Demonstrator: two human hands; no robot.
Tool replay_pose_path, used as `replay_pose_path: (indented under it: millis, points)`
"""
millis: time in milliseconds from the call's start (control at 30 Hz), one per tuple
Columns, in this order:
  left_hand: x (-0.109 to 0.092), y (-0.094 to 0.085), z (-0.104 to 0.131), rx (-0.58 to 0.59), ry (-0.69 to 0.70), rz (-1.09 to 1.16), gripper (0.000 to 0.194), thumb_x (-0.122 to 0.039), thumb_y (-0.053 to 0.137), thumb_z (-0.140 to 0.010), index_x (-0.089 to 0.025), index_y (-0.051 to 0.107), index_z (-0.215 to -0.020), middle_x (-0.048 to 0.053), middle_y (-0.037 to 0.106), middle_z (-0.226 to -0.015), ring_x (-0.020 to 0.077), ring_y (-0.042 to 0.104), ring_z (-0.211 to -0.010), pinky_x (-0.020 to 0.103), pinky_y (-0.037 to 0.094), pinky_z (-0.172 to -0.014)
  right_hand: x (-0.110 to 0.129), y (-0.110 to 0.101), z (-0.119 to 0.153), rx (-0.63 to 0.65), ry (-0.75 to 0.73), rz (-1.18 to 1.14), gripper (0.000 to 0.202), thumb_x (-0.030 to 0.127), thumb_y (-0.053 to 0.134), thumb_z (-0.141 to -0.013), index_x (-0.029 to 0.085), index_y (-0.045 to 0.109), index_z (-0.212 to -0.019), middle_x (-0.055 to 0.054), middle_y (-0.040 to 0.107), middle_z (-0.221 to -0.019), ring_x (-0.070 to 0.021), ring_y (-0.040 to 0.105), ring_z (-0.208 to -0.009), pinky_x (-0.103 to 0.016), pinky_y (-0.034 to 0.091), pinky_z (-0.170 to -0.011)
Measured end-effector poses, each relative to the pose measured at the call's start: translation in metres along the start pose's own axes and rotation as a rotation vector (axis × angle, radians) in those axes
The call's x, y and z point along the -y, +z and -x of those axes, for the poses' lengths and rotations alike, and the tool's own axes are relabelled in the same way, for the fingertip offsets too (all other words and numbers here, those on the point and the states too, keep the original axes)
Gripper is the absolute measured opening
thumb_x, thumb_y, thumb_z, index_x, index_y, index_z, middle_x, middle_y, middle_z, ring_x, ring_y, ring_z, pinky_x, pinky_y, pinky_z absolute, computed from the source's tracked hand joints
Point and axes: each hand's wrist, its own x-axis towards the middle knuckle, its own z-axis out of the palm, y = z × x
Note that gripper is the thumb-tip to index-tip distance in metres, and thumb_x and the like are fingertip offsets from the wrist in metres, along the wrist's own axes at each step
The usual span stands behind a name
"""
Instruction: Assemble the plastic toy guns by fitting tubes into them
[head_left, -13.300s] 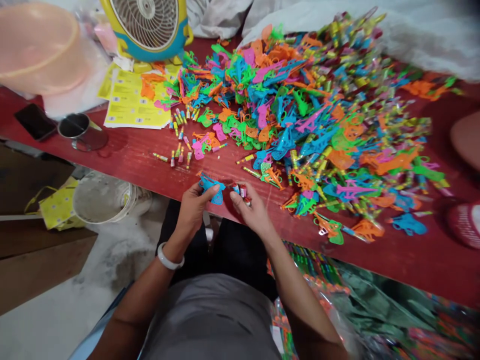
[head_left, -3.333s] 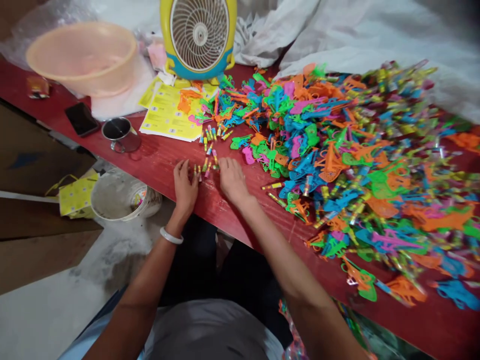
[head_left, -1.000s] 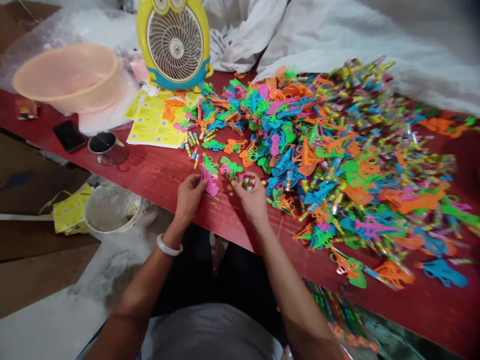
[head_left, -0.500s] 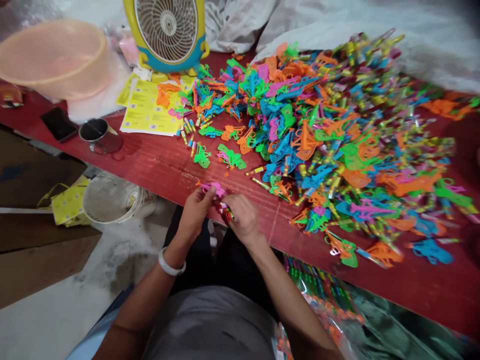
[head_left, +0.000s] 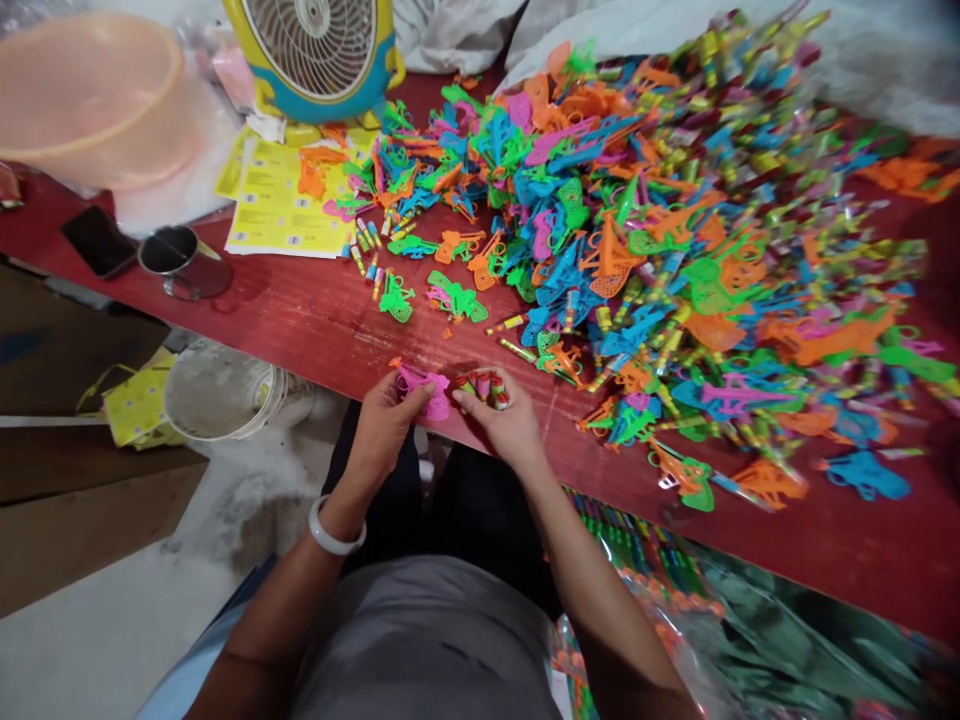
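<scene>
Between the thumb and fingers of my left hand point(head_left: 386, 415) is a pink plastic toy gun point(head_left: 431, 395) with a meshed part and an orange tip. Close on its right, my right hand point(head_left: 502, 415) is curled around several small tubes point(head_left: 484, 385) with red ends and coloured wrappers. The two hands are held over the table's front edge, a small gap apart. Just beyond them lie a green toy piece point(head_left: 459, 297) and another green one point(head_left: 396, 298). A large heap of green, blue, orange and pink toy pieces point(head_left: 559, 220) spreads to the right.
More small tubes point(head_left: 750, 130) are mixed into the heap's far right. Yellow printed sheets point(head_left: 281, 205), a fan point(head_left: 315, 50), a metal mug point(head_left: 184, 262), a black phone point(head_left: 97, 240) and a pink basin point(head_left: 90, 100) stand or lie on the red table point(head_left: 300, 320). A white bucket point(head_left: 217, 395) is below.
My right hand has drawn away from the pink toy gun and turned, so the tubes in it show. The left hand keeps its hold. The whole view has shifted slightly.
</scene>
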Motion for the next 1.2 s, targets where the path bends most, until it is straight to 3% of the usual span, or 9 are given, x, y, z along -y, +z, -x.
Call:
replay_pose_path:
  millis: [533, 733, 833, 900, 933, 1000, 1067, 1133, 1200]
  points:
    - [0.005, -0.002, -0.002, 0.044, 0.054, -0.075, 0.025, -0.036, 0.081, -0.077, -0.019, 0.071, -0.091, 0.0, 0.072, -0.083, 0.0149, 0.064, -0.078, 0.028, 0.051, -0.078, 0.001, 0.0, -0.002, 0.151, 0.06, -0.037, 0.036, 0.051, 0.08, -0.072, 0.023, 0.058, -0.077, 0.005, 0.058, -0.059, -0.0134, 0.052, -0.049, -0.026, 0.041, -0.049]
    - [0.005, -0.002, -0.002, 0.049, 0.061, -0.117, 0.023, -0.036, 0.082, -0.075, -0.018, 0.071, -0.085, 0.0, 0.07, -0.08, 0.0143, 0.061, -0.073, 0.028, 0.048, -0.075, -0.007, -0.003, 0.003, 0.16, -0.193, 0.263, 0.023, 0.044, 0.073, -0.079, 0.024, 0.064, -0.079, 0.001, 0.065, -0.067, -0.0176, 0.059, -0.062, -0.029, 0.044, -0.059]
    - [-0.001, 0.002, -0.007, 0.123, 0.048, -0.134, 0.026, -0.04, 0.08, -0.076, -0.018, 0.07, -0.086, 0.001, 0.069, -0.08, 0.0151, 0.06, -0.074, 0.029, 0.047, -0.075, 0.003, -0.01, 0.004, 0.156, -0.262, 0.305, 0.022, 0.045, 0.071, -0.083, 0.024, 0.068, -0.083, -0.003, 0.071, -0.078, -0.0205, 0.065, -0.07, -0.032, 0.048, -0.064]
    - [-0.007, 0.004, -0.021, 0.178, 0.093, -0.18, 0.03, -0.045, 0.08, -0.077, -0.018, 0.069, -0.087, 0.002, 0.068, -0.081, 0.0164, 0.06, -0.076, 0.03, 0.047, -0.076, 0.017, -0.024, -0.002, 0.05, -0.27, 0.318, 0.025, 0.049, 0.071, -0.084, 0.024, 0.069, -0.087, -0.003, 0.072, -0.079, -0.0202, 0.065, -0.068, -0.032, 0.048, -0.062]
    - [-0.011, 0.004, -0.031, 0.164, 0.148, -0.224, 0.032, -0.046, 0.08, -0.076, -0.019, 0.069, -0.088, 0.003, 0.067, -0.084, 0.0174, 0.059, -0.079, 0.031, 0.046, -0.078, 0.026, -0.036, -0.008, -0.08, -0.289, 0.327, 0.028, 0.051, 0.072, -0.083, 0.024, 0.069, -0.087, -0.002, 0.07, -0.077, -0.0198, 0.063, -0.066, -0.032, 0.048, -0.061]
    - [-0.019, 0.003, -0.059, 0.007, 0.304, -0.349, 0.034, -0.045, 0.081, -0.076, -0.02, 0.067, -0.094, 0.006, 0.065, -0.094, 0.021, 0.059, -0.09, 0.034, 0.046, -0.086, 0.044, -0.066, -0.027, -0.49, -0.399, 0.351, 0.033, 0.056, 0.071, -0.083, 0.024, 0.065, -0.083, -0.001, 0.064, -0.071, -0.0197, 0.06, -0.063, -0.035, 0.048, -0.062]
    - [-0.027, 0.0, -0.09, -0.26, 0.429, -0.511, 0.031, -0.038, 0.082, -0.077, -0.021, 0.064, -0.097, 0.01, 0.061, -0.109, 0.0275, 0.054, -0.111, 0.041, 0.04, -0.101, 0.057, -0.101, -0.05, -0.914, -0.591, 0.415, 0.034, 0.059, 0.066, -0.086, 0.026, 0.059, -0.079, -0.003, 0.06, -0.073, -0.0225, 0.061, -0.069, -0.041, 0.05, -0.07]
    - [-0.031, -0.003, -0.116, -0.442, 0.414, -0.671, 0.034, -0.029, 0.086, -0.072, -0.019, 0.061, -0.092, 0.015, 0.058, -0.114, 0.0349, 0.046, -0.125, 0.048, 0.032, -0.11, 0.064, -0.132, -0.071, -1.085, -0.73, 0.57, 0.033, 0.059, 0.063, -0.089, 0.028, 0.057, -0.079, -0.009, 0.06, -0.084, -0.0264, 0.062, -0.083, -0.046, 0.049, -0.079]
    - [-0.031, -0.005, -0.132, -0.505, 0.358, -0.798, 0.037, -0.019, 0.089, -0.065, -0.018, 0.059, -0.086, 0.017, 0.057, -0.115, 0.0392, 0.043, -0.128, 0.051, 0.029, -0.112, 0.065, -0.147, -0.084, -1.095, -0.77, 0.71, 0.037, 0.062, 0.062, -0.088, 0.029, 0.053, -0.075, -0.011, 0.059, -0.085, -0.0291, 0.06, -0.089, -0.05, 0.047, -0.085]
